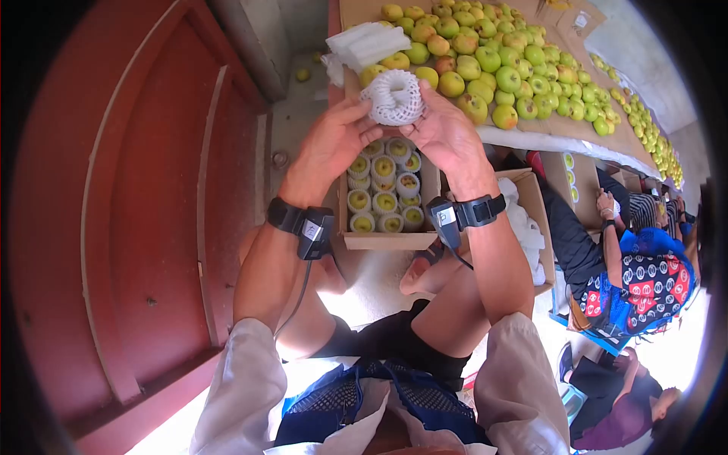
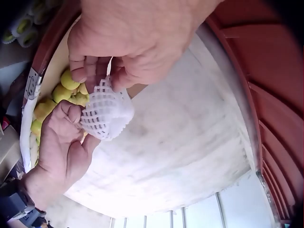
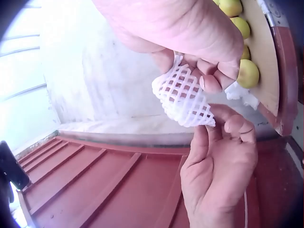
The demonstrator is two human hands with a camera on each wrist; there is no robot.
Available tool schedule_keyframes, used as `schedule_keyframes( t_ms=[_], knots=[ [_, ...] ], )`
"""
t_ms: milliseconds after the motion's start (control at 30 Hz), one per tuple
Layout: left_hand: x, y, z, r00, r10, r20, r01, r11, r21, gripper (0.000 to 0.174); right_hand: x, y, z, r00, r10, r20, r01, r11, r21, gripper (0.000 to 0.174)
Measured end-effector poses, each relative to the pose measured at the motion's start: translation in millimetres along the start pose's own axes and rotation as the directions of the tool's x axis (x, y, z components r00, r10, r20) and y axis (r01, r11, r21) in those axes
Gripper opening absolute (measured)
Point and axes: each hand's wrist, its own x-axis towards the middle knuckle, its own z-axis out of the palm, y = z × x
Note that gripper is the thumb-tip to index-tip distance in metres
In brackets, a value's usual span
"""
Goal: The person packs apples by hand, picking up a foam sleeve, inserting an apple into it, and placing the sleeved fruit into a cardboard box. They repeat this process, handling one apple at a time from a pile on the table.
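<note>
A white foam net sleeve [image 1: 396, 97] is held up between both hands, above a cardboard box [image 1: 390, 241] of netted apples. The left hand [image 1: 337, 136] pinches one side of the net, and the right hand [image 1: 449, 135] pinches the other. In the left wrist view the net [image 2: 105, 111] is stretched between the left hand's fingers [image 2: 121, 78] above and the right hand [image 2: 64, 142] below. The right wrist view shows the same net [image 3: 183, 95] with its mesh spread; whether an apple is inside cannot be told.
Loose apples [image 1: 485, 61] cover the table at the upper right, with stacked foam nets [image 1: 368, 45] at its near corner. A box [image 1: 531, 227] with white material stands right. A red door [image 1: 144, 189] is at left. Other people sit at the right.
</note>
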Motion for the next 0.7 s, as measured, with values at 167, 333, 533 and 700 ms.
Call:
schedule_keyframes(
  t_ms=[167, 333, 533, 700],
  knots=[
    [0, -7, 1, 0.999, -0.037, 0.0, 0.037, 0.995, -0.092, 0.029, -7, 0, 3, 0.998, 0.005, -0.062, -0.009, 0.998, -0.063, 0.024],
    [1, -4, -1, 1.0, -0.011, 0.028, 0.012, 0.999, -0.039, 0.029, -4, 1, -2, 0.993, -0.085, -0.083, 0.057, 0.956, -0.288, 0.021],
    [-6, -4, 10, 0.983, 0.083, -0.164, -0.009, 0.912, 0.41, 0.031, -6, 3, 3, 0.985, -0.124, -0.122, 0.076, 0.938, -0.339, 0.017],
    [1, -7, 11, 0.879, 0.455, -0.141, -0.159, 0.56, 0.813, 0.032, -3, 0, 1, 0.957, -0.23, -0.178, 0.126, 0.879, -0.459, 0.017]
  ],
)
